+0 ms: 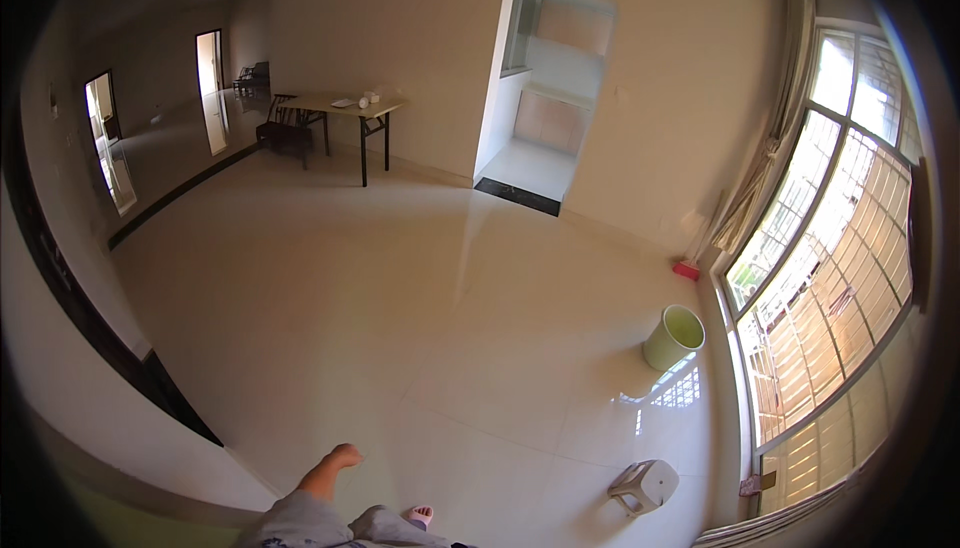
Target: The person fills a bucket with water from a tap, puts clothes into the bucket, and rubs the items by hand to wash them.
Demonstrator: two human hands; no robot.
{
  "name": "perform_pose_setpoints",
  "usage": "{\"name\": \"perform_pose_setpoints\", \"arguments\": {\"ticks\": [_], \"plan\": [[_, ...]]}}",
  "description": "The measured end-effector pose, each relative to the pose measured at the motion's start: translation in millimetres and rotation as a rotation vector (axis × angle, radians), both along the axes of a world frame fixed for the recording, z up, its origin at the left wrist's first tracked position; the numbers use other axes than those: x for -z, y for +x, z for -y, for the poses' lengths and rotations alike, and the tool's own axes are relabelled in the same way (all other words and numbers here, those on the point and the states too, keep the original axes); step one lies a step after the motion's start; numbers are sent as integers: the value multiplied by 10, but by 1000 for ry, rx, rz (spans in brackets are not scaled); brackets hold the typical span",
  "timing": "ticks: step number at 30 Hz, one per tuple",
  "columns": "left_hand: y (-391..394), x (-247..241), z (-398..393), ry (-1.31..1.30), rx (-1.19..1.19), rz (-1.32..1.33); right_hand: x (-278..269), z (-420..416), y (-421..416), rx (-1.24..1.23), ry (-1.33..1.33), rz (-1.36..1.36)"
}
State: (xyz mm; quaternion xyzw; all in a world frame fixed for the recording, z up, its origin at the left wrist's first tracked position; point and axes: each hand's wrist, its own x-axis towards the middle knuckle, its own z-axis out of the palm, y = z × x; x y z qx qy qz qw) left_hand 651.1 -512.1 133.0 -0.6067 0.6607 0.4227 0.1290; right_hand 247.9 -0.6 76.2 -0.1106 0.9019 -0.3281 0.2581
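Observation:
Low in the head view, my left hand [346, 456] hangs over the tiled floor [420, 315], below a grey sleeve or clothing. Its fingers look curled, and a faint thin line shows beside them, too blurred to identify. Whether the hand holds anything cannot be made out. My right hand is out of view. A foot in a pink slipper [421, 515] shows under me at the bottom edge. To the right of it, a white plastic stool [649, 484] stands on the floor, and farther on is a light green bin [667, 345].
A folding table [330, 104] with small white items and a dark wooden chair [285, 134] stand against the far wall. A doorway with a black threshold [517, 196] opens beyond. A red dustpan [685, 270] sits near the barred window [817, 248]. Left is a dark-framed doorway [172, 398].

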Motion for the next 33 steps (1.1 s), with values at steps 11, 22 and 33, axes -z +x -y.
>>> {"name": "perform_pose_setpoints", "arguments": {"ticks": [11, 22, 33], "plan": [[-2753, -35, 831, -86, 526, -373, -453, 2317, -976, -88, -59, -3], [-2370, 5, 966, -174, 110, -24, -642, 3367, -2525, -250, -84, 46], [-2645, -80, 894, -178, -246, 318, -616, 3579, -3200, -252, -40, 110]]}}
